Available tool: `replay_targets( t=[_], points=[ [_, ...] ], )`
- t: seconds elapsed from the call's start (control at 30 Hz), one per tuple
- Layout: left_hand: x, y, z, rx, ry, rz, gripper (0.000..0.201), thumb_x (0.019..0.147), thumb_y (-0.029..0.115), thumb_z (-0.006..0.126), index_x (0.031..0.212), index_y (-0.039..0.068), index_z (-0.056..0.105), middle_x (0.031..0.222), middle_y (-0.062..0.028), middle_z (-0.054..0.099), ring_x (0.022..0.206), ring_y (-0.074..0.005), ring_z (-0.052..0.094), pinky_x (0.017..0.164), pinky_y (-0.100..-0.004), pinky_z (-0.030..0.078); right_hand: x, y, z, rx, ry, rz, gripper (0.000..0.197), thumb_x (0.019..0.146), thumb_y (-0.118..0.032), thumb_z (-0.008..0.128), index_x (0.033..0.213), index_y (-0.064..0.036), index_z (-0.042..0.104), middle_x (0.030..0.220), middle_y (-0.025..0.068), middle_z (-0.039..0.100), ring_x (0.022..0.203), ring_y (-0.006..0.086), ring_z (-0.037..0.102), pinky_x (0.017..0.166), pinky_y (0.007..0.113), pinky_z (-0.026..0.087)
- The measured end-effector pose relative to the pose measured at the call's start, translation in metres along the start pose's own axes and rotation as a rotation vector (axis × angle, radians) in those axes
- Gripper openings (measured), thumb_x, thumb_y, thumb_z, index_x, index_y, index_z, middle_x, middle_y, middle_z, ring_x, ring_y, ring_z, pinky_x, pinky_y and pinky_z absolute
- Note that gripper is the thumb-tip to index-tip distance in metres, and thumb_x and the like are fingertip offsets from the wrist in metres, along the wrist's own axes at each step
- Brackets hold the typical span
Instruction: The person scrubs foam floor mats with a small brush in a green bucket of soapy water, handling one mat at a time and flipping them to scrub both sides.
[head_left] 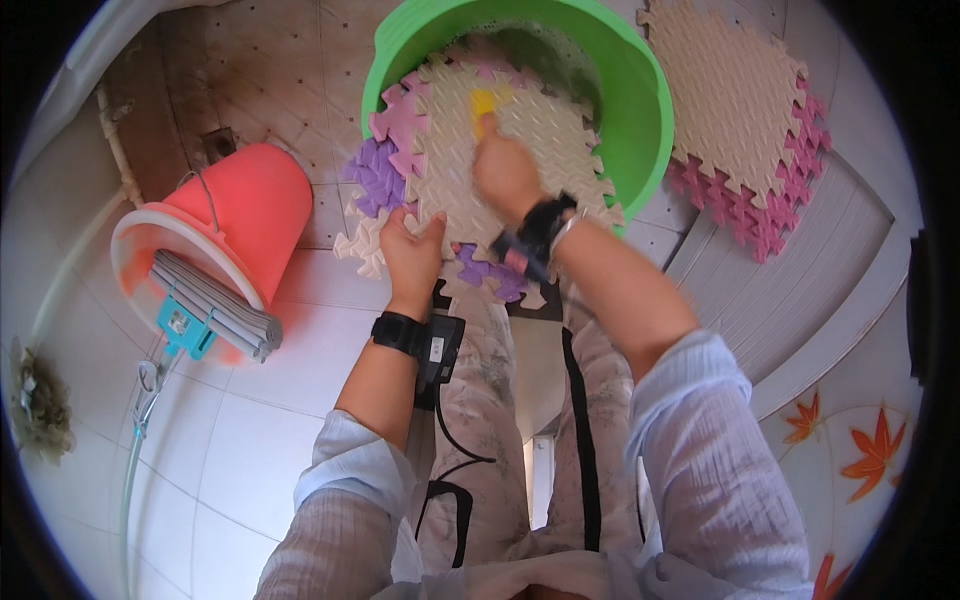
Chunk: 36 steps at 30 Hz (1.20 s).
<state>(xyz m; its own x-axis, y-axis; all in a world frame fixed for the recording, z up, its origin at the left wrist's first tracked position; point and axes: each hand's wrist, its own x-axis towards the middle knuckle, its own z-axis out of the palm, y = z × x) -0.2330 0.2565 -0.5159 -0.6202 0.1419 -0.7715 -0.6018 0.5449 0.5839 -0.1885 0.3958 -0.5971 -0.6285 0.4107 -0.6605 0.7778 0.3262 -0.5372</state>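
A cream foam puzzle mat (pixel 545 150) with a ridged surface leans in a green basin (pixel 640 110) and reaches over its near rim toward my lap. Pink (pixel 402 125) and purple foam mats (pixel 375 180) stick out from under it. My left hand (pixel 412 245) grips the near-left edge of the mats, thumb on top. Over the cream mat, my right hand (pixel 508 175) presses a small yellow block (pixel 483 102) against the surface. The hand is slightly blurred, and whether the block is a sponge or a brush I cannot tell. Dark, sudsy water (pixel 550 55) shows in the basin behind the mats.
To the left, a red bucket (pixel 255 215) lies tipped over, with a grey-headed sponge mop (pixel 215 305) at its mouth. A stack of cream and pink foam mats (pixel 735 110) lies right of the basin, by a grey slatted panel (pixel 790 275). White tiles (pixel 270 420) cover the floor.
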Motion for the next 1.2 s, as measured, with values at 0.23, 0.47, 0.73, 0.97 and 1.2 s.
replay_targets(
  t=[0.23,0.47,0.73,0.97,1.2],
  points=[
    [0.002,-0.010,-0.011,0.036,0.041,-0.013,0.021,0.073,0.007,0.067,0.084,-0.007,0.057,0.074,-0.0146,0.063,0.069,-0.0192,0.060,0.064,-0.0330,0.047,0.025,-0.045,-0.008,0.041,-0.087,-0.028,0.038,0.088,-0.019,0.045,0.125,-0.0129,0.038,0.071,0.0229,0.061,0.066,0.0427,0.059,0.060,0.053,0.045],
    [0.013,-0.030,-0.035,0.446,0.052,0.412,0.011,0.079,-0.001,0.061,0.088,-0.003,0.054,0.076,-0.0092,0.061,0.054,-0.0137,0.059,0.045,-0.0258,0.048,-0.023,-0.072,-0.004,0.155,-0.094,-0.079,0.034,0.088,-0.022,0.046,0.121,-0.0126,0.044,0.075,0.0236,0.061,0.070,0.0413,0.060,0.062,0.052,0.046],
    [0.013,-0.026,0.004,0.099,0.021,0.062,0.019,0.074,0.005,0.065,0.088,-0.005,0.057,0.076,-0.0155,0.063,0.064,-0.0220,0.061,0.055,-0.0306,0.047,0.085,-0.027,-0.005,-0.042,0.035,-0.069,0.038,0.087,-0.021,0.047,0.124,-0.0110,0.045,0.075,0.0224,0.062,0.069,0.0405,0.060,0.064,0.049,0.047],
    [0.008,-0.021,-0.024,0.293,0.036,0.154,0.012,0.077,0.000,0.063,0.085,-0.005,0.056,0.072,-0.0077,0.061,0.056,-0.0107,0.057,0.044,-0.0245,0.046,-0.035,-0.062,-0.025,0.067,-0.304,-0.099,0.038,0.088,-0.023,0.047,0.124,-0.0144,0.046,0.075,0.0222,0.062,0.067,0.0399,0.060,0.060,0.050,0.047],
    [0.009,-0.024,-0.014,0.121,0.050,0.044,0.023,0.070,0.009,0.068,0.085,-0.007,0.059,0.075,-0.0201,0.064,0.070,-0.0285,0.063,0.066,-0.0357,0.047,0.036,-0.048,0.022,0.112,0.067,-0.146,0.038,0.086,-0.018,0.047,0.123,-0.0105,0.046,0.066,0.0212,0.060,0.061,0.0385,0.060,0.055,0.051,0.045]
  ],
)
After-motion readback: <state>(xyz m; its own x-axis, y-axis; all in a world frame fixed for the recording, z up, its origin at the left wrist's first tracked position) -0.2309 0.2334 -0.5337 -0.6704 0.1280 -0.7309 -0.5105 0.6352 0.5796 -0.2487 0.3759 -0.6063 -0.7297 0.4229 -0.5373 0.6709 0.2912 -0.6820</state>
